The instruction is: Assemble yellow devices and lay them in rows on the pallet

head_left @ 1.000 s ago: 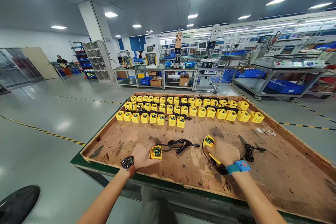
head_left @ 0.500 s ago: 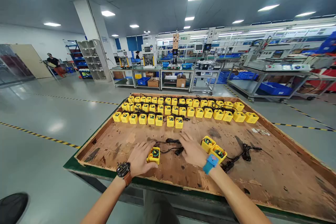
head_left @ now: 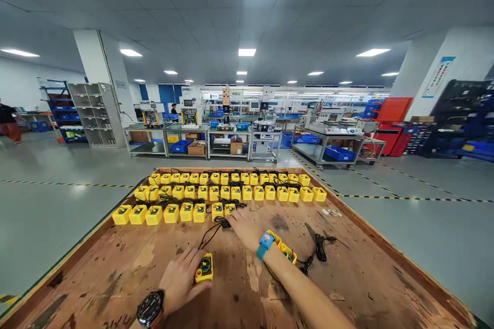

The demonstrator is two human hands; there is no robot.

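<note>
My left hand [head_left: 181, 278] is wrapped round a small open-topped yellow box [head_left: 204, 268], thumb on its near side and fingers along its far left. Green circuit parts show inside the box. From it a black cable [head_left: 208, 236] runs forward to a tied bundle [head_left: 222, 222]. My right hand [head_left: 244, 231] reaches forward, its fingertips closed at the right end of that bundle, just in front of the nearest row of yellow boxes [head_left: 187, 212]. Partly behind my right wrist sit two more yellow boxes [head_left: 287, 253], joined to a black cable [head_left: 320, 249].
Three rows of yellow boxes with black cables cover the far part of the wooden tabletop [head_left: 154, 252], which has a raised wooden rim [head_left: 370, 231]. Beyond stand workbenches with machines [head_left: 189, 113], a shelf [head_left: 94, 113] and a person [head_left: 7, 121] at far left.
My right hand has carried the cable bundle forward, close to the front row. The left hand stays on its yellow box, which is turned slightly. My view has swung right and upward.
</note>
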